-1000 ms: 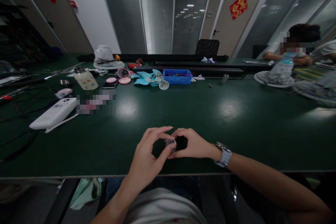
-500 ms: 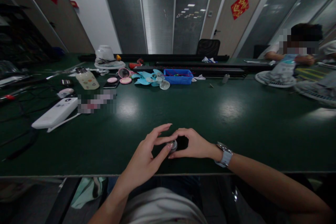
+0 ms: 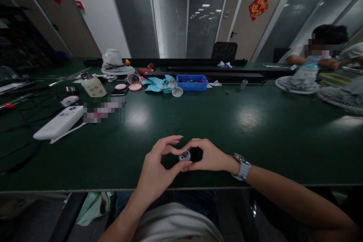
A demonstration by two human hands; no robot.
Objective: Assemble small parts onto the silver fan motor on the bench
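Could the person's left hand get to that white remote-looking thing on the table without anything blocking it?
Probably yes. Bare green table lies between the left hand and the white device. But that hand, together with the right hand, is pinching a small round metal part.

Green table (image 3: 255,136) bare around hands; white device (image 3: 58,123), cables (image 3: 17,155) crowd left; clutter far back.

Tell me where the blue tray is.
Head view: the blue tray sits far across the green table, centre, just right of the light-blue fan blades.
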